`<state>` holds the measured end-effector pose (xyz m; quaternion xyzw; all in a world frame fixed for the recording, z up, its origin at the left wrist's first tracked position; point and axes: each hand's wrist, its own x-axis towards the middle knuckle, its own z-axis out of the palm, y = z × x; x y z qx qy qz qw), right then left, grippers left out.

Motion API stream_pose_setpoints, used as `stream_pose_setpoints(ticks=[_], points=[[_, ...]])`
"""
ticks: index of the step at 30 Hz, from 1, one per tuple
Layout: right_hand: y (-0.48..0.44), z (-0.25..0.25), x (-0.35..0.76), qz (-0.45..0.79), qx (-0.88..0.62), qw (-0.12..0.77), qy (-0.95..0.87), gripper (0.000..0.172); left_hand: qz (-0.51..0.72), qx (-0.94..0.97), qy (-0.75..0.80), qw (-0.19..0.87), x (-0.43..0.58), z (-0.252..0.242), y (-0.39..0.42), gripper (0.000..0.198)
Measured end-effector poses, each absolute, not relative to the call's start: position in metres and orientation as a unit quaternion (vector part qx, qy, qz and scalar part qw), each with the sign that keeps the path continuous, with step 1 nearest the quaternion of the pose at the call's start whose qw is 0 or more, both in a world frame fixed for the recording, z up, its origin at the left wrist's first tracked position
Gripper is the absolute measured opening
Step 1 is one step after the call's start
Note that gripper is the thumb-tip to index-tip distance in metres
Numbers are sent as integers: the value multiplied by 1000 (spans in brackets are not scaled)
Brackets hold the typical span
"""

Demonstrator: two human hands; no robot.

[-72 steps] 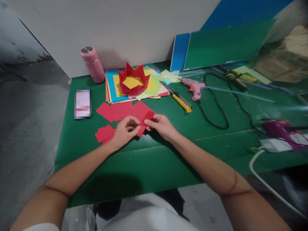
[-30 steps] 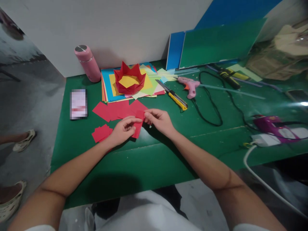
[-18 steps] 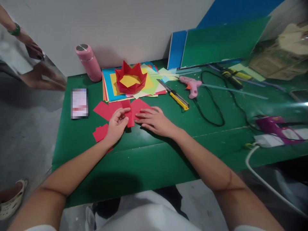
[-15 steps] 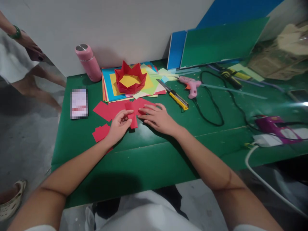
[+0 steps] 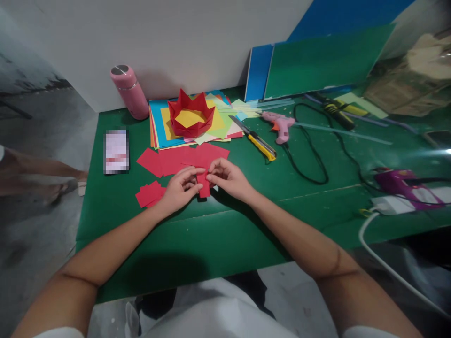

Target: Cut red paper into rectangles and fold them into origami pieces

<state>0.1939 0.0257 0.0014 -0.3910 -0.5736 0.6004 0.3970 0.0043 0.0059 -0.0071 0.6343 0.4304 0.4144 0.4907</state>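
While left hand and right hand pinch one red strip, a crown stands finished. Red squares lie unfolded.

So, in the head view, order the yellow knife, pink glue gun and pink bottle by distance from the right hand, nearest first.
Right hand, pinching red paper:
1. yellow knife, behind it, slightly right.
2. pink glue gun, farther back right.
3. pink bottle, far back left.
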Motion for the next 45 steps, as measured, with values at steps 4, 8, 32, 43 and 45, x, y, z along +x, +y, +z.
stream_pose_setpoints(ticks=[4, 8, 32, 43, 45], points=[[26, 4, 194, 626, -404, 391, -541, 38, 409, 657, 424, 471, 4, -5, 5, 33], [25, 7, 194, 661, -421, 352, -512, 43, 422, 663, 435, 440, 4, -5, 5, 33], [22, 13, 193, 655, -442, 325, -519, 41, 414, 616, 425, 518, 6, -5, 2, 44], [24, 12, 193, 702, -430, 293, -487, 43, 455, 589, 420, 520, 7, -6, 7, 51], [23, 12, 193, 707, -427, 286, -486, 43, 460, 590, 420, 514, 6, -5, 8, 51]])
